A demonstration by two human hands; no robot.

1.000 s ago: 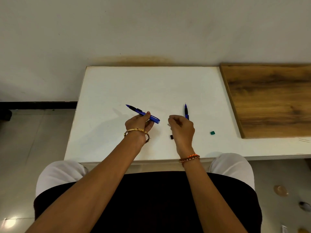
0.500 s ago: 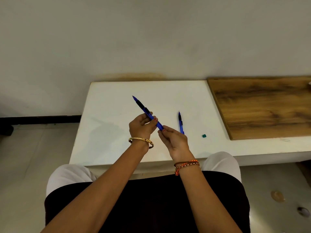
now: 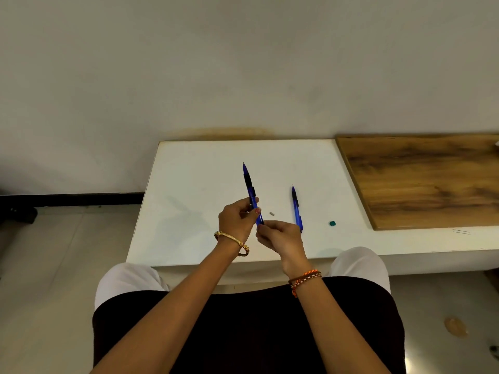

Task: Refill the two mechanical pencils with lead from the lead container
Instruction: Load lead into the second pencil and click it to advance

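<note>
Blue pencil (image 3: 252, 197), raised off the counter (image 3: 189, 171) by our left hand (image 3: 237, 221), has swung from slanting left to near upright, tip away from us. Right hand (image 3: 280, 237) now pinches its rear end, likely loading lead. Second pencil (image 3: 296, 209) lies flat, tip away.

One wide-angle view from a head-worn camera, looking forward and steeply down. The person's lap and forearms fill the lower frame, a white table (image 3: 205, 168) sits mid-frame at arm's reach, and a wall (image 3: 216, 63) spans the top.
</note>
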